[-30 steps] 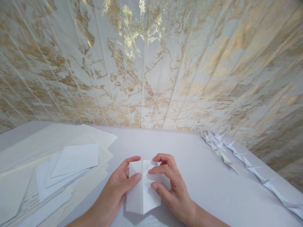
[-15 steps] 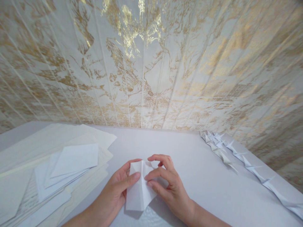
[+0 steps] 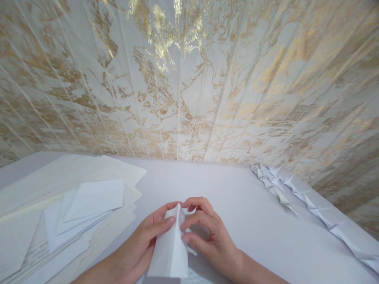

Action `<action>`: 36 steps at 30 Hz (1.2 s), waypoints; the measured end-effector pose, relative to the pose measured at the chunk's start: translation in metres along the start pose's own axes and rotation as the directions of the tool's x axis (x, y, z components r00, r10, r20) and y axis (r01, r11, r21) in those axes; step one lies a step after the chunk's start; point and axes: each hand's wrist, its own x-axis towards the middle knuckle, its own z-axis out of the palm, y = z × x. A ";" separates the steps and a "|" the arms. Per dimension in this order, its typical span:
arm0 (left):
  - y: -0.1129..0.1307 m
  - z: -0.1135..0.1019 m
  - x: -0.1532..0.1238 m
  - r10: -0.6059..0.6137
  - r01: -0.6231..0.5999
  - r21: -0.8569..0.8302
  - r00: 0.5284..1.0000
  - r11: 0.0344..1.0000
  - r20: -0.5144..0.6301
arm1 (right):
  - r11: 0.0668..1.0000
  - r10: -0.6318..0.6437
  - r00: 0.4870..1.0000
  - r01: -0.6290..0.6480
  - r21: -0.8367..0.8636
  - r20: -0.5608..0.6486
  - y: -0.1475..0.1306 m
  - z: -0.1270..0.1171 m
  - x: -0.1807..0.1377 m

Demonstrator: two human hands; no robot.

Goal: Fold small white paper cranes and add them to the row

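Note:
A white sheet of folded paper (image 3: 167,252) is held up between my two hands near the table's front, with a raised crease down its middle. My left hand (image 3: 148,234) grips its left side, thumb on the front face and fingers behind. On the right edge, my right hand (image 3: 209,232) has its fingers curled and the tips pressed against the paper near the crease. Part of the sheet behind the right fingers is hidden.
Left on the white table (image 3: 227,189) lie loose sheets of paper (image 3: 97,199) stacked on larger cream sheets (image 3: 59,169). Along the right edge stand rows of folded paper pieces (image 3: 310,205). A gold-patterned curtain (image 3: 183,98) hangs behind the table.
The paper has tilted and its lower end has come nearer to me, with the middle crease folding more sharply. My right fingertips have moved slightly left, closer to the crease.

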 end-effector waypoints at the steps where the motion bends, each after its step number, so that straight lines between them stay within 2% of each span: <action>1: 0.001 0.000 0.000 0.001 -0.001 0.006 1.000 1.000 0.002 | 1.000 0.006 1.000 -0.006 -0.004 0.013 0.000 0.000 -0.001; 4: 0.003 0.000 -0.001 0.008 -0.007 0.023 1.000 1.000 -0.022 | 0.999 0.045 0.998 -0.046 0.029 0.041 -0.002 0.000 -0.002; 7: 0.004 0.001 0.000 0.032 -0.030 0.031 0.998 0.999 -0.050 | 0.979 0.158 0.987 -0.159 0.123 0.017 -0.001 0.004 -0.003; 9: 0.004 0.001 0.001 0.073 -0.070 0.057 0.995 0.996 -0.067 | 0.940 0.257 0.966 -0.252 0.229 0.010 0.003 0.007 -0.003; 12: 0.005 0.002 0.002 0.176 -0.159 0.152 0.979 0.975 -0.102 | 0.846 0.350 0.934 -0.345 0.406 0.065 0.009 0.011 -0.002; 15: 0.007 0.003 0.002 0.240 -0.206 0.227 0.961 0.952 -0.135 | 0.848 0.332 0.941 -0.326 0.418 0.062 0.011 0.012 -0.002; 18: 0.009 0.005 0.001 0.252 -0.209 0.243 0.954 0.947 -0.160 | 0.912 0.270 0.963 -0.260 0.317 0.012 0.009 0.013 -0.002; 21: 0.009 0.006 0.001 0.251 -0.203 0.235 0.948 0.951 -0.195 | 0.908 0.274 0.962 -0.253 0.334 -0.017 0.011 0.015 -0.004; 23: 0.008 0.006 0.002 0.261 -0.211 0.224 0.940 0.951 -0.222 | 0.855 0.309 0.951 -0.265 0.446 -0.028 0.013 0.018 -0.004; 26: 0.007 0.006 0.003 0.282 -0.229 0.225 0.929 0.947 -0.239 | 0.689 0.415 0.909 -0.346 0.637 0.045 0.017 0.022 -0.002; 28: 0.006 0.006 0.003 0.273 -0.220 0.229 0.932 0.948 -0.237 | 0.645 0.474 0.877 -0.401 0.651 0.071 0.017 0.021 -0.002; 31: 0.006 0.006 0.002 0.239 -0.188 0.225 0.944 0.956 -0.229 | 0.751 0.487 0.873 -0.404 0.522 -0.026 0.014 0.018 -0.002; 36: 0.004 0.004 0.001 0.190 -0.147 0.236 0.967 0.960 -0.171 | 0.915 0.328 0.932 -0.274 0.295 -0.152 0.006 0.011 0.000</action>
